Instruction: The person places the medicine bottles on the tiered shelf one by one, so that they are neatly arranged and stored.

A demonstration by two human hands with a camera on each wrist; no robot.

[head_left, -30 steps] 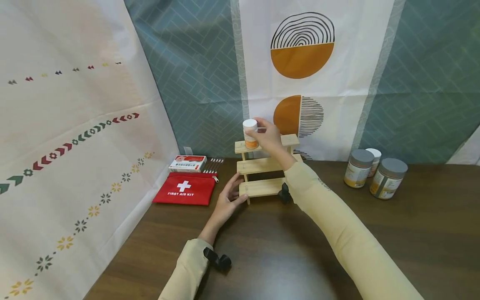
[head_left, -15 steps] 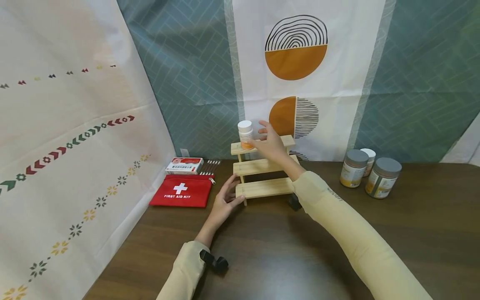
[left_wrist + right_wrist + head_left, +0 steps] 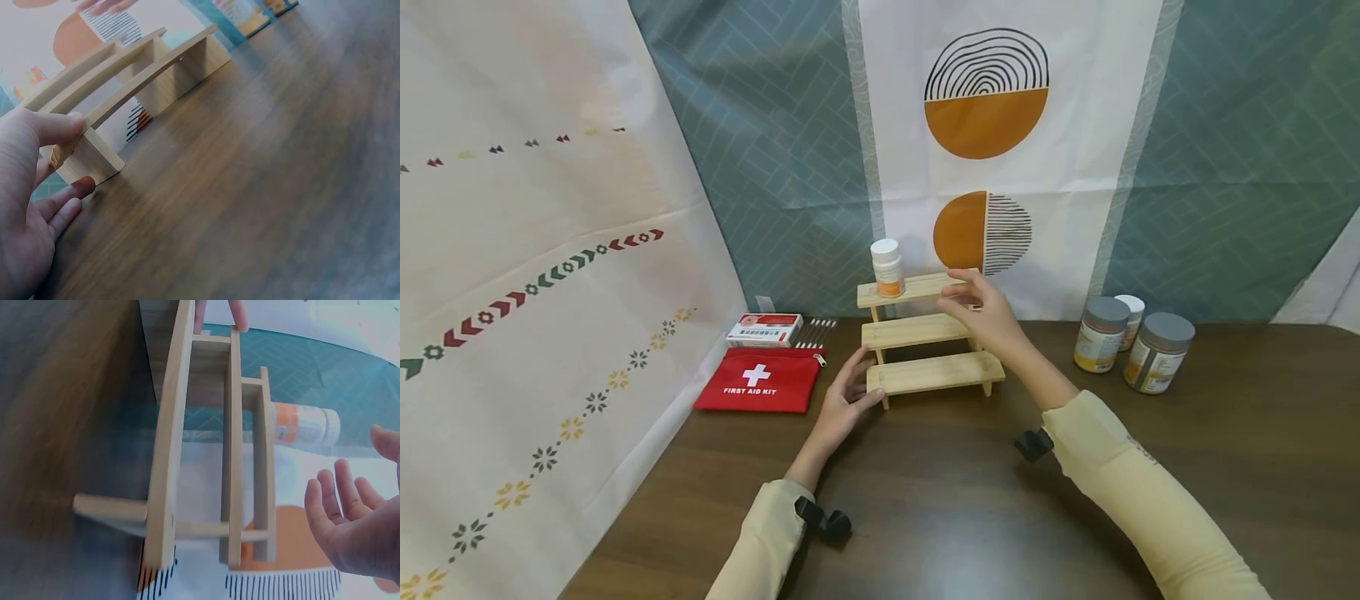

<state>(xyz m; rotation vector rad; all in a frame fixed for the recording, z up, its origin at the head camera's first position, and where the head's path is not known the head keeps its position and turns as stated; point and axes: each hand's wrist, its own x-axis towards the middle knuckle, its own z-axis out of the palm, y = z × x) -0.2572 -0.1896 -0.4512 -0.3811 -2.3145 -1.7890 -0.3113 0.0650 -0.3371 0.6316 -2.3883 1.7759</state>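
Note:
A three-tier wooden display stand [image 3: 925, 331] rests on the table against the back cloth. My left hand [image 3: 842, 408] grips its left end at the lower tiers; in the left wrist view the thumb [image 3: 59, 127] lies along the shelf's end, other fingers at the side. On the top tier's left end stands a white pill bottle [image 3: 888, 268] with an orange band, upright. My right hand [image 3: 988, 321] is in front of the stand's upper right part, fingers loosely bent. The right wrist view shows that hand [image 3: 362, 519] holding nothing, apart from the bottle.
Left of the stand lie a red first aid kit pouch [image 3: 758, 380], a medicine box [image 3: 764, 330] and several cotton swabs [image 3: 815, 333]. Two grey-lidded jars [image 3: 1101, 335] and a white-capped bottle [image 3: 1131, 312] are grouped at the right. Patterned cloths hang behind and at left.
My right hand has let go of the pill bottle and drawn back to the right and down. The bottle stays on the top tier. My left hand keeps its place on the stand.

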